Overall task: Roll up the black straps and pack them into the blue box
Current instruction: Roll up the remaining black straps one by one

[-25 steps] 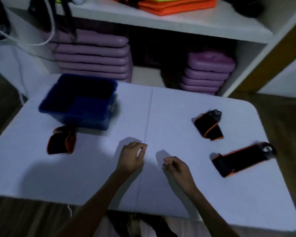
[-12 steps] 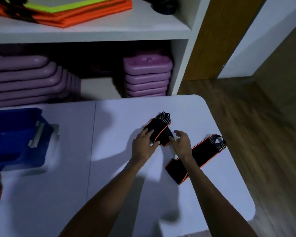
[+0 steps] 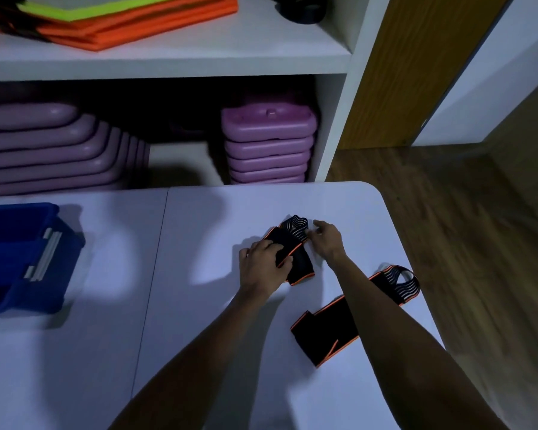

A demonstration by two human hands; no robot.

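A folded black strap with orange edging (image 3: pixel 295 259) lies on the white table (image 3: pixel 199 305) right of centre. My left hand (image 3: pixel 263 266) presses down on its near part with fingers gripping the fabric. My right hand (image 3: pixel 328 240) pinches the strap's striped loop end at the far side. A second black strap (image 3: pixel 323 330) lies stretched out flat near the table's right edge, partly under my right forearm, its striped loop pointing away. The blue box (image 3: pixel 22 259) stands open at the left edge of the view.
Behind the table is a white shelf unit (image 3: pixel 333 135) holding stacks of purple plastic steps (image 3: pixel 269 141) and, above, orange and yellow mats (image 3: pixel 121 17). The table's rounded right corner (image 3: pixel 376 193) borders wooden floor (image 3: pixel 463 243).
The view swung right from the table's middle to the folded strap. Both hands reached it and took hold; my right hand has since shifted up to the striped loop end.
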